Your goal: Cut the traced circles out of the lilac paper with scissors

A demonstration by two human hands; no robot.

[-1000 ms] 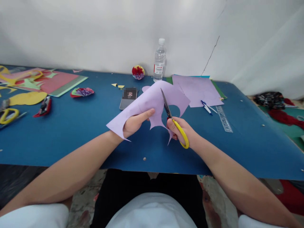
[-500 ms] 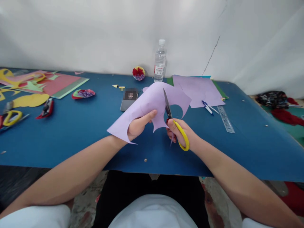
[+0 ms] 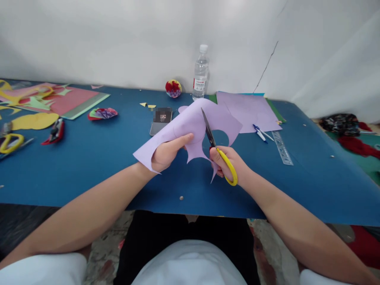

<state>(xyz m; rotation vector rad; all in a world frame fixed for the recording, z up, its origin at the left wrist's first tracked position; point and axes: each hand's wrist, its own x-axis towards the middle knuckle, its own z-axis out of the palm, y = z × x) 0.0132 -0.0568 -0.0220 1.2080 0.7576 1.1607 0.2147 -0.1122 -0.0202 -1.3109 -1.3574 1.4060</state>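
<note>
My left hand (image 3: 170,152) pinches a sheet of purple paper (image 3: 188,122), thumb on top and the other fingers mostly hidden beneath. Curved pieces have been cut out of the sheet, leaving scalloped edges and pointed tips. In my right hand (image 3: 228,162) is a pair of scissors (image 3: 227,164) with yellow handles. Their dark blades point up and away from me, lying against the paper at a curved cut. A narrow purple strip hangs beside my right fingers.
Behind the paper stand a water bottle (image 3: 200,75) and a colourful paper ball (image 3: 173,88). A phone (image 3: 158,127) lies nearby. To the right are purple sheets (image 3: 249,111), pens (image 3: 260,133) and a clear ruler (image 3: 282,148). Leftward lie a red stapler (image 3: 55,132), yellow-handled scissors (image 3: 12,143) and paper scraps (image 3: 38,103).
The purple paper has shifted slightly relative to the blades, and my left hand has moved a little to the left. The hanging strip shows more clearly below my right hand.
</note>
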